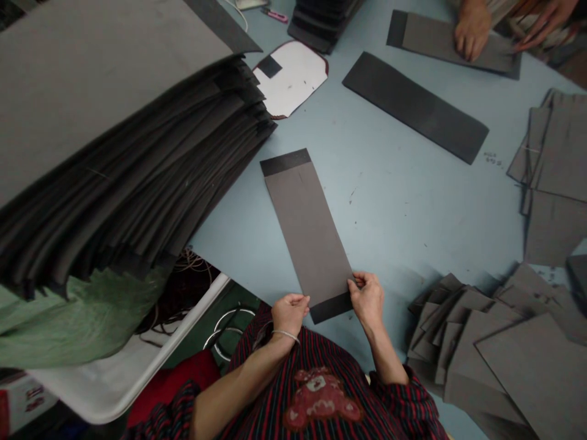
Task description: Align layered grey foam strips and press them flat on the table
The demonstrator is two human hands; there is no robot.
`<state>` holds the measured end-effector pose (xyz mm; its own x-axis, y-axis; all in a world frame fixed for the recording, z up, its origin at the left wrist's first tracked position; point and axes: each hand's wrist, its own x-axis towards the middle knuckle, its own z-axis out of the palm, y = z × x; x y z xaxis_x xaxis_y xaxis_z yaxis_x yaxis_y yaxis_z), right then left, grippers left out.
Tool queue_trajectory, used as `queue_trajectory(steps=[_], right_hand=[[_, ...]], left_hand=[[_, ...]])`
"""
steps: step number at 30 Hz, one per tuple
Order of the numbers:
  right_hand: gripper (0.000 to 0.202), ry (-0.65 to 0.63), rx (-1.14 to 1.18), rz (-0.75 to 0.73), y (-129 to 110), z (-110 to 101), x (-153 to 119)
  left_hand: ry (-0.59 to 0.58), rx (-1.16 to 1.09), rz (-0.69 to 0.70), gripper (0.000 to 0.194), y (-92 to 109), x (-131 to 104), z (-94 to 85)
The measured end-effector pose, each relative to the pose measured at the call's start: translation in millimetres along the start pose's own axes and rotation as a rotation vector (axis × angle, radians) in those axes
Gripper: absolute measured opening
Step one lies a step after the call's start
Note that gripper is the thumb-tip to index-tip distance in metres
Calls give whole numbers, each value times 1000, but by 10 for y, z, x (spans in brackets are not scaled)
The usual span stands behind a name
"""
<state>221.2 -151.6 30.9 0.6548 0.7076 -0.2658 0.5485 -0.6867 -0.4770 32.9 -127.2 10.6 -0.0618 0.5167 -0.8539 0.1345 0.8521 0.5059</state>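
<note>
A long grey-brown strip [307, 226] with black bands across both ends lies slantwise on the table in front of me. My left hand [290, 313], with a thin bracelet at the wrist, pinches the strip's near left edge between thumb and fingers. At the near right corner, my right hand [367, 298] grips the opposite edge, just by the black band. Beyond the strip's far end lies a white rounded panel [298, 76] with a dark rim and a small dark square on it.
A tall stack of large dark sheets [197, 134] leans over the left side. A black strip [415, 107] lies farther back. Grey pieces [509, 348] are piled at right. Another person's hand [472, 30] rests on a similar strip. A pink cutter [275, 14] lies at the back.
</note>
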Motion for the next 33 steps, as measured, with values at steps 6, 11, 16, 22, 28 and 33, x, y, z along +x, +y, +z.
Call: queue_trajectory(steps=[6,11,16,22,28,33], right_hand=[[25,-72,-151,-56,-115,-99,160],[35,17,-105,-227,-457,-18,640],[37,39,-63,-301,-932,232,1070],[30,118,-99,-202,-1116,438,1200],[30,97,-111,-211,-1023,400,1169],[29,33,-235,-277,-851,291,1101]], left_hand=[[-82,122,100,14,147,118,-173],[31,149,220,17,624,488,-284],[167,199,329,20,1063,840,-177],[259,313,356,17,1199,962,-113],[204,362,326,18,945,739,-63],[137,376,346,24,878,622,-193]])
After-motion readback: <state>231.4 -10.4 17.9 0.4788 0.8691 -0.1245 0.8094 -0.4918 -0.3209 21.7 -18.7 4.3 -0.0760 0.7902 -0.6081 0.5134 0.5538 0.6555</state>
